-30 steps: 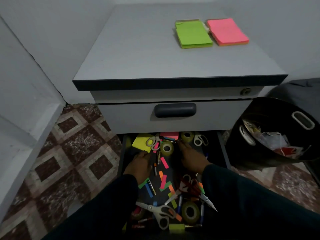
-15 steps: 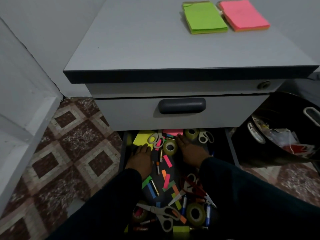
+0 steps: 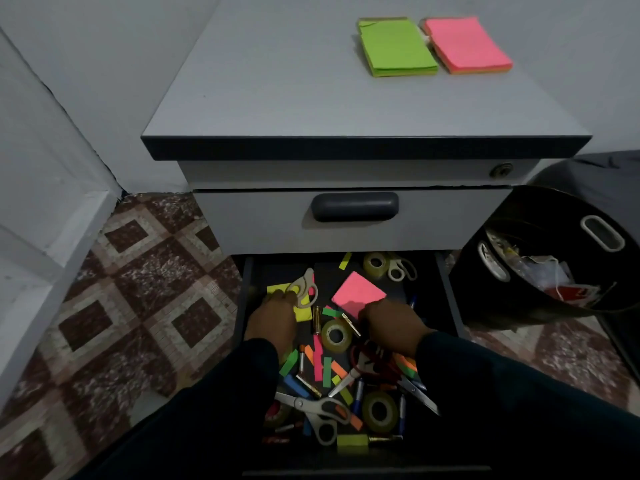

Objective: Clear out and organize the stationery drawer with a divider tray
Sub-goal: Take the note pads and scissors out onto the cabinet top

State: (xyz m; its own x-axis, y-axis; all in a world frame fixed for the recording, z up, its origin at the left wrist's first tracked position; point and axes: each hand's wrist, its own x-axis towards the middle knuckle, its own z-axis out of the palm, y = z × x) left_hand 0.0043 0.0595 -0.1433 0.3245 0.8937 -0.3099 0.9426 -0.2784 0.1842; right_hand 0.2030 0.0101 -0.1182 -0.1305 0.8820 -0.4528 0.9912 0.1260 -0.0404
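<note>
The bottom drawer point(image 3: 247, 306) is pulled out and full of loose stationery. My left hand point(image 3: 273, 318) grips the near edge of a yellow sticky pad point(image 3: 303, 313), and beige scissors point(image 3: 304, 289) lie across the pad. My right hand point(image 3: 391, 323) holds the near corner of a pink sticky pad point(image 3: 358, 292), which is turned like a diamond. Between my hands sit a tape roll point(image 3: 336, 336) and several coloured paper strips point(image 3: 318, 362). Nearer me lie grey scissors point(image 3: 311, 410), red-handled scissors point(image 3: 370, 362), another tape roll point(image 3: 379, 412) and pens.
A green sticky pad point(image 3: 396, 46) and a pink-orange one point(image 3: 465, 43) lie on the cabinet top point(image 3: 277, 81). The upper drawer point(image 3: 353, 206) is closed. A black bin point(image 3: 540, 271) with rubbish stands to the right. At the drawer's back are a tape roll point(image 3: 375, 266) and white scissors point(image 3: 401, 270).
Both hands have drawn the yellow and pink pads out from under the upper drawer towards me. The pink pad is now fully visible and turned.
</note>
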